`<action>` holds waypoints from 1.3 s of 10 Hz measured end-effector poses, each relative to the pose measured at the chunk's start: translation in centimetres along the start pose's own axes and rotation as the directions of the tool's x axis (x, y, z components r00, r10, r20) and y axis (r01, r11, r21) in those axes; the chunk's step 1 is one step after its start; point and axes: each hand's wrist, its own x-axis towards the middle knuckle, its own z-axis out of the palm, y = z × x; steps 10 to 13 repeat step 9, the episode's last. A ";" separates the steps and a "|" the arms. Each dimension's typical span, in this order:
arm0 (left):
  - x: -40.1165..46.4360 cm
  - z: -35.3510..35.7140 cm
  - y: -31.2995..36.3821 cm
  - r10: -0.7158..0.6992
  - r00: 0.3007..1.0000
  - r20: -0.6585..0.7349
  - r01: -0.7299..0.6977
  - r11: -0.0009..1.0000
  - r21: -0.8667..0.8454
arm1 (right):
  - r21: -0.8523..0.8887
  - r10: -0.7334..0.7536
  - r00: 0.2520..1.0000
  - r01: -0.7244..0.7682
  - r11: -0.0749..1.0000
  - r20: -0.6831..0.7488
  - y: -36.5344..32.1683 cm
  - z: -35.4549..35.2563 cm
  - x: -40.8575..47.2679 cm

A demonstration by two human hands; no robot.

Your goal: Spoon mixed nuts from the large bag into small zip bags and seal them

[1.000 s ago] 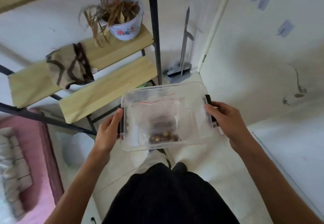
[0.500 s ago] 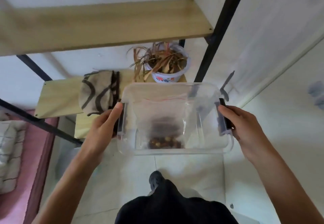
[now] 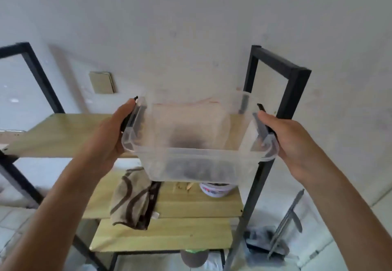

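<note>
A clear plastic storage box with dark side latches [image 3: 199, 150] is held up in the air in front of a black metal-framed shelving unit with pale wooden boards [image 3: 297, 92], level with its upper board [image 3: 63, 135]. Inside the box lie clear zip bags with red seal lines [image 3: 191, 118], and a dark blurred mass shows at the bottom, too smeared to tell what it is. The left hand [image 3: 110, 141] grips the box's left end, palm against the latch and thumb along the rim. The right hand [image 3: 290, 141] grips the right end, thumb on top of the rim and fingers hidden behind the wall. On the middle board below the box, a beige cloth with brown curved stripes [image 3: 133, 198] hangs over the front edge, and just right of it stands a white pot with a coloured print [image 3: 216, 190], partly hidden by the box. A tan rectangular wall plate [image 3: 101, 82] sits on the white wall behind the shelf. A grey long-handled tool [image 3: 284, 224] leans at the lower right on the tiled floor.
</note>
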 end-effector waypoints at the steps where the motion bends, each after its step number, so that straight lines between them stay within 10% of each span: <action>1: 4.1 0.5 0.8 -0.046 0.995 -0.084 0.045 0.999 -0.014 | -0.041 0.006 0.999 -0.008 0.999 -0.051 -1.4 1.1 4.6; 7: 15.6 3.2 -3.1 -0.184 0.965 -0.185 0.205 0.973 0.105 | -0.191 0.007 0.979 -0.047 0.981 -0.206 0.0 3.2 17.7; 9: 12.0 3.8 1.2 0.462 0.840 -0.284 -0.286 0.822 0.493 | -0.456 -0.527 0.840 0.423 0.783 -0.126 -2.5 1.8 11.6; 13: 12.0 3.8 1.2 0.462 0.840 -0.284 -0.286 0.822 0.493 | -0.456 -0.527 0.840 0.423 0.783 -0.126 -2.5 1.8 11.6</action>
